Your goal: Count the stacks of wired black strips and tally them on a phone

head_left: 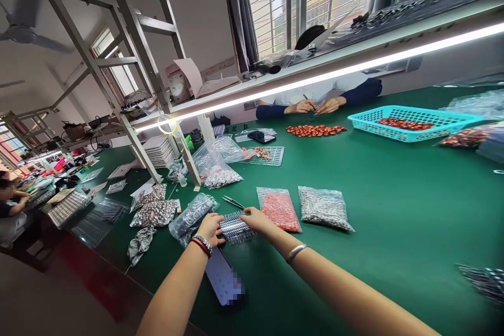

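Green tabletop (pixel 397 189): lit by an overhead tube light (pixel 354 67), presumably so that small pieces can be made out.
Bagged parts: metallic pieces are contained in clear bags (pixel 155 212), likely against scattering; a crumpled cloth (pixel 140 245) is set just below them.
Clear sleeve (pixel 192 215): laid just beside the left wrist.
Left hand (pixel 210 228): fingers and thumb are curved part-way closed, and the bundle's left end is gripped between them.
Tweezers (pixel 233 202): laid just beyond the bundle, apparently for easy reach.
Striped rod bundle (pixel 237 228): held between both hands, seemingly so that its thin rods are kept side by side; whether it is lifted off the table cannot be told.
Right hand (pixel 254 219): fingers are bent nearly closed, with the right end pinched.
Pink packet (pixel 279 211), silver packet (pixel 326 209): laid flat side by side, probably to be told apart by colour.
Turquoise basket (pixel 356 122): orange pieces are penned in by its walls.
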